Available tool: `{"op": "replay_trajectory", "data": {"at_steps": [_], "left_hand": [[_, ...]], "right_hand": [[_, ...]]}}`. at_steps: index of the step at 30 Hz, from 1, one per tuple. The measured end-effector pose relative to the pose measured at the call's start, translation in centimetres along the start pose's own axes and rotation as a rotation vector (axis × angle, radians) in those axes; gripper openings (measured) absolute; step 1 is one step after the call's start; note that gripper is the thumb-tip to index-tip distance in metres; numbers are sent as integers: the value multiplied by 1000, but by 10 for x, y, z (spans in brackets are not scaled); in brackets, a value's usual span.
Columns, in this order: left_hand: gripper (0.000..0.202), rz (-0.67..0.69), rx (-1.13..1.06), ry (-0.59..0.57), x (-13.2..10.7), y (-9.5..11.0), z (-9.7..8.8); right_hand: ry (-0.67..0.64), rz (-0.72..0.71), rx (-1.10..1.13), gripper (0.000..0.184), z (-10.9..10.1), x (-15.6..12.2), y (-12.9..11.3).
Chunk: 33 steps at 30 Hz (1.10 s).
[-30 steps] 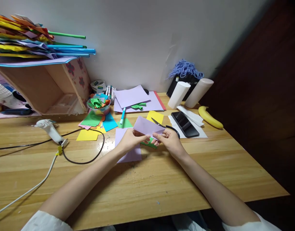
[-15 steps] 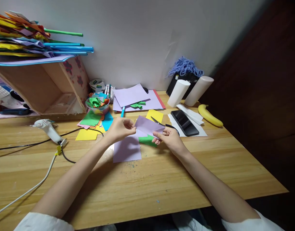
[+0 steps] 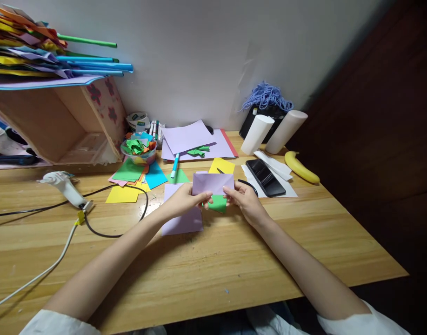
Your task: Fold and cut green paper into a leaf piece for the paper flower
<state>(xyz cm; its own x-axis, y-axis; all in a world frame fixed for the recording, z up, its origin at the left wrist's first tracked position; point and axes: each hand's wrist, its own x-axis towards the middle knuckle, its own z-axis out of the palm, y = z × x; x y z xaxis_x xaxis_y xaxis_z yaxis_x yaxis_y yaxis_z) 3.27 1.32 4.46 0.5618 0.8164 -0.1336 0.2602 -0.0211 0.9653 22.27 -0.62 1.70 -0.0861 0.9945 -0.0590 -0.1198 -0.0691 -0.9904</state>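
Observation:
A creased piece of purple paper point(image 3: 212, 183) is stretched between my hands, just above the table. My left hand point(image 3: 190, 199) pinches its lower left corner, thumb on top. At the lower right corner, my right hand point(image 3: 244, 199) grips it the same way. Beneath it lies a green piece of paper point(image 3: 217, 204), partly covered. Another purple sheet point(image 3: 182, 224) rests flat on the table by my left hand. Dark-handled scissors point(image 3: 248, 184) lie behind my right hand, mostly hidden, near a yellow sheet point(image 3: 224, 164).
A phone point(image 3: 265, 177) lies on white paper at right, beside a banana point(image 3: 301, 167) and white rolls point(image 3: 258, 135). At left are a bowl of paper scraps point(image 3: 139, 149), coloured squares point(image 3: 128, 171), a white glue gun point(image 3: 65, 188) with its cable, and a box point(image 3: 110, 116).
My left hand has moved right and taken hold of the purple paper's left side. The paper has turned level and now faces me. The view has shifted slightly.

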Motion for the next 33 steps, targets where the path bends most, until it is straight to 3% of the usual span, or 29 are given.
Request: {"op": "replay_trajectory", "data": {"at_steps": [5, 12, 20, 28, 33], "left_hand": [[32, 59, -75, 53, 0, -3, 12], [34, 119, 99, 116, -7, 5, 21], [33, 101, 63, 109, -6, 5, 17], [34, 91, 16, 123, -5, 8, 6], [33, 74, 54, 156, -6, 13, 2]], "right_hand": [[-74, -22, -33, 27, 8, -6, 2], [-91, -80, -120, 24, 13, -9, 3], [24, -111, -106, 28, 8, -5, 2], [150, -163, -179, 22, -14, 6, -6], [281, -162, -94, 20, -25, 10, -10]]}}
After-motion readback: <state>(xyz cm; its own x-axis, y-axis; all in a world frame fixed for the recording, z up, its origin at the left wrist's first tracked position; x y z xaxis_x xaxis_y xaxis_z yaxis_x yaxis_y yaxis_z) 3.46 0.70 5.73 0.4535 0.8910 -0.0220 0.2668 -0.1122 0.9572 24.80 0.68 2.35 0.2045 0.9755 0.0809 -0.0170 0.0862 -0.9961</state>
